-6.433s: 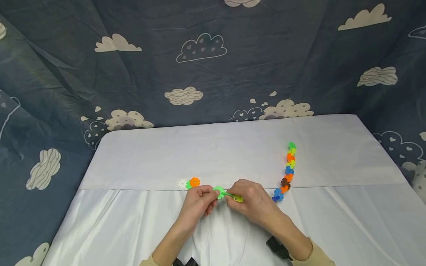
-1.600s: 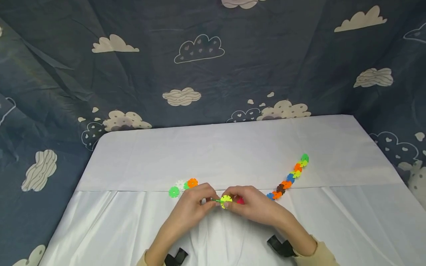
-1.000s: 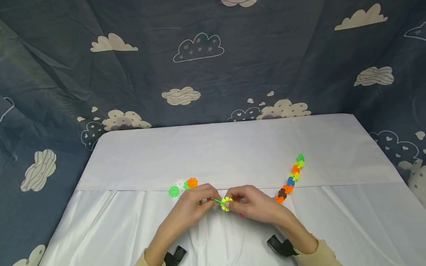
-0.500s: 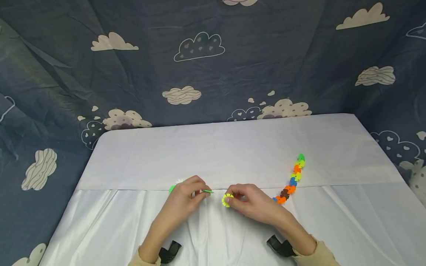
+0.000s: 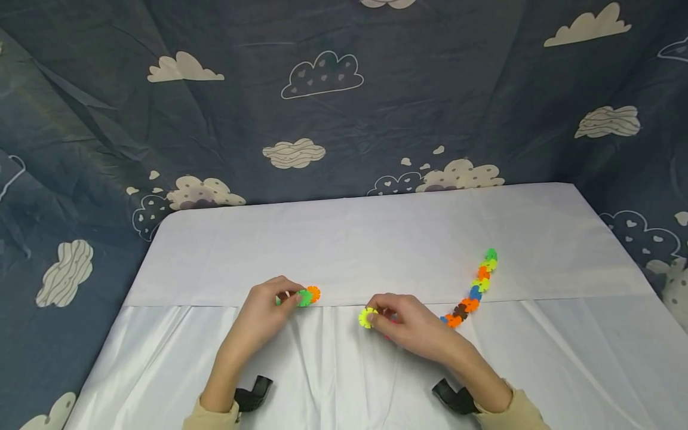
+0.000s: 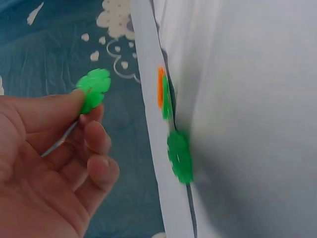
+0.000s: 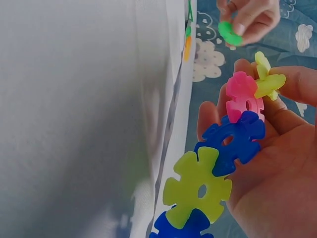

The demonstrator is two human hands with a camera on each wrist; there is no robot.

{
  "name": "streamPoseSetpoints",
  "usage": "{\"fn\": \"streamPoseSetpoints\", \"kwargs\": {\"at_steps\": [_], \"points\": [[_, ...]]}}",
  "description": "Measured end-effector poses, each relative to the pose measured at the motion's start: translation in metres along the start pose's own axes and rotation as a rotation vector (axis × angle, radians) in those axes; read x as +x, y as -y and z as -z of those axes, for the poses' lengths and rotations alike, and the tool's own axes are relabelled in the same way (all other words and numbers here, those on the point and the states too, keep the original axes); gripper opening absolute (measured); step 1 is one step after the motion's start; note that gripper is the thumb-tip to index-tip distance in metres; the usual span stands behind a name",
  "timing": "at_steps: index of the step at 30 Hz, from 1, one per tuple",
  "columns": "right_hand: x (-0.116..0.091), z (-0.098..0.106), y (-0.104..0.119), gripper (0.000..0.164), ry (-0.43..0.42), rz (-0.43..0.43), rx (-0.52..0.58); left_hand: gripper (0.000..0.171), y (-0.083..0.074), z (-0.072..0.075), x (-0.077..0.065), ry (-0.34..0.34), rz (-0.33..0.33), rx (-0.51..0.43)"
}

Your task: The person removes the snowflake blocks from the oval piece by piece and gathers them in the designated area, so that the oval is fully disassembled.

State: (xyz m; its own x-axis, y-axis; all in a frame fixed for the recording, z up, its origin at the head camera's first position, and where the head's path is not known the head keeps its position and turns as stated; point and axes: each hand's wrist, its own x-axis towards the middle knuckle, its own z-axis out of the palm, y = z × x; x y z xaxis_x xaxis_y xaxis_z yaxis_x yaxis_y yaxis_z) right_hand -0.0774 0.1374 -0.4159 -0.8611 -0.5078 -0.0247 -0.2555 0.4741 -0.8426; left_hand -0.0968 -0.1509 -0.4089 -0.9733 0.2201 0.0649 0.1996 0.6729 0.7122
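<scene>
My left hand (image 5: 269,307) pinches a green flower-shaped disc (image 6: 94,90) between thumb and fingertips, above the loose discs on the table. My right hand (image 5: 414,325) holds the near end of a chain of linked flower discs, gripping near its yellow end disc (image 5: 368,318). In the right wrist view a pink disc (image 7: 242,96), a blue disc (image 7: 233,141) and a larger-looking yellow disc (image 7: 197,191) follow along the chain. Its far part (image 5: 470,304) curves away to the right on the table. My right hand hides part of the chain in the head view.
On the white-covered table (image 5: 215,257), an orange disc (image 5: 315,292) lies beyond my left fingertips. The left wrist view shows loose green discs, one nearer (image 6: 179,157). A dark cloud-patterned cloth (image 5: 344,119) hangs behind the table.
The green disc, earlier against the chain's yellow end disc, has come apart from it. My left hand has carried it left to the loose discs; my right hand has barely moved.
</scene>
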Motion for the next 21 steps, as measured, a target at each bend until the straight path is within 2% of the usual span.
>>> {"fn": "streamPoseSetpoints", "kwargs": {"at_steps": [4,8,14,21], "points": [[0.000,0.000,0.000,0.010,-0.003,-0.008,-0.005,0.011,0.008,0.002,0.001,0.018,0.093,0.011],[0.000,0.001,0.000,0.010,-0.009,-0.006,-0.012,0.009,0.015,0.000,0.003,0.059,0.134,-0.003],[0.001,0.002,-0.001,0.011,-0.012,0.008,-0.021,0.010,0.022,-0.004,0.003,0.086,0.129,-0.001],[0.000,0.002,-0.001,0.016,0.003,-0.002,-0.003,0.010,0.022,-0.005,0.003,0.035,0.090,0.049]]}}
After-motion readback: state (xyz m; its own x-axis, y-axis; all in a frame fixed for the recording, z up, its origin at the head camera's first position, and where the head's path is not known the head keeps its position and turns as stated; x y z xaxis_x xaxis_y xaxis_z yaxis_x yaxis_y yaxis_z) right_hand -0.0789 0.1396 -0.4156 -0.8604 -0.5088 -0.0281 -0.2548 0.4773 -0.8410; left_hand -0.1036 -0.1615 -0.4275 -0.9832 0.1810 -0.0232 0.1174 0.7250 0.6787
